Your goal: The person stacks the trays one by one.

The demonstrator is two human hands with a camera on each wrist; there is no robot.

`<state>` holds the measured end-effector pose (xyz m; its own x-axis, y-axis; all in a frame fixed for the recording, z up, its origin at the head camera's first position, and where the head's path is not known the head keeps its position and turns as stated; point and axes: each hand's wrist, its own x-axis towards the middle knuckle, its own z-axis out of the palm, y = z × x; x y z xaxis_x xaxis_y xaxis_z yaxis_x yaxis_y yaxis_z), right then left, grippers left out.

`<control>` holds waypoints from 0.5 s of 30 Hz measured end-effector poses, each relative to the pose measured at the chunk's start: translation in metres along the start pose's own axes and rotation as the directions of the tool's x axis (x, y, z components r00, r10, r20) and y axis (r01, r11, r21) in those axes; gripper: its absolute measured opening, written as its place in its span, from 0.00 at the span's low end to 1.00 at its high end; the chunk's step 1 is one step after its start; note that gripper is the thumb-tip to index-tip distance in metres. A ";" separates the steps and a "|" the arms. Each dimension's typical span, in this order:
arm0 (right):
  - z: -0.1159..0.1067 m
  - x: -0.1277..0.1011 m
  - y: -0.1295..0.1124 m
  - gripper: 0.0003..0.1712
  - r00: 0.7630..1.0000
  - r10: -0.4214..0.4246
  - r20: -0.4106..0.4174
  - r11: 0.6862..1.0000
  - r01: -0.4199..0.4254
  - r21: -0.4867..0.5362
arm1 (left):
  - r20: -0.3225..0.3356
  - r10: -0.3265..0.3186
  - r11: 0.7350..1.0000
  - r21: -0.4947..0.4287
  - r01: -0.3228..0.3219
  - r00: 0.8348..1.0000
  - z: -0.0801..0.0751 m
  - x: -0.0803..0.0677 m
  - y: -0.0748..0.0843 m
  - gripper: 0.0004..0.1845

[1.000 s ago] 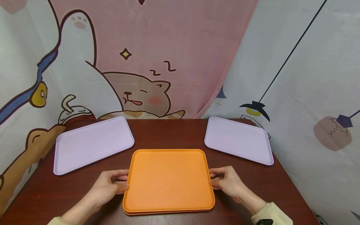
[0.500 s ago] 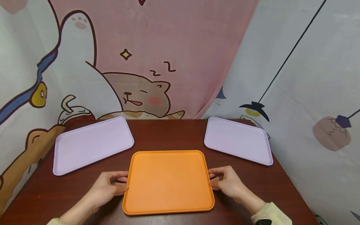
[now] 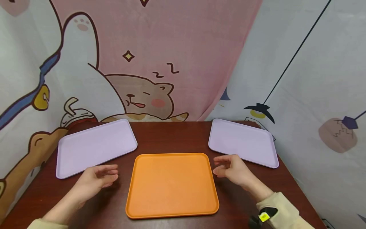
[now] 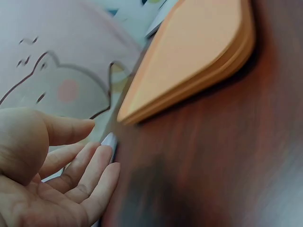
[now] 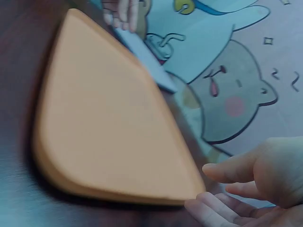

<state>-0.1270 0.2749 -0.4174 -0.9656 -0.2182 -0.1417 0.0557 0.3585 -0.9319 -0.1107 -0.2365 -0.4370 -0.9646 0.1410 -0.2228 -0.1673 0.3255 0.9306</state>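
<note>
An orange tray lies flat on the dark wooden table, near its front edge; its side shows in the left wrist view and its top in the right wrist view. My left hand hovers just left of the tray with fingers loosely spread, holding nothing, and its fingers hang relaxed over the table. My right hand floats off the tray's right edge, fingers relaxed and empty, and its fingers stay clear of the tray's corner.
Two lilac trays lie at the back of the table: one at the left, one at the right. Cartoon-printed cloth closes off the back and both sides of the table.
Both hands have let go of the orange tray's side edges and drawn outward and up. The tray now lies still on the table.
</note>
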 end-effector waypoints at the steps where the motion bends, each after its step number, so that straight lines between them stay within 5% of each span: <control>1: -0.002 0.003 -0.004 0.30 1.000 -0.010 -0.006 1.000 0.010 -0.006 | -0.011 -0.003 1.000 0.004 0.003 1.000 -0.007 0.000 -0.001 0.30; 9: 0.001 0.029 -0.039 0.25 0.998 -0.064 -0.022 0.997 0.065 0.043 | -0.126 -0.016 1.000 0.023 0.019 0.992 -0.072 0.001 -0.019 0.35; 15: 0.017 0.055 -0.052 0.23 0.999 -0.053 -0.011 0.994 0.054 0.099 | -0.237 -0.051 0.999 0.004 0.053 0.970 -0.109 -0.004 -0.034 0.37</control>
<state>-0.1790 0.2284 -0.3825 -0.9698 -0.2275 -0.0881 0.0282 0.2541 -0.9668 -0.1231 -0.3503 -0.4354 -0.9757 -0.1011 -0.1945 -0.2174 0.3358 0.9165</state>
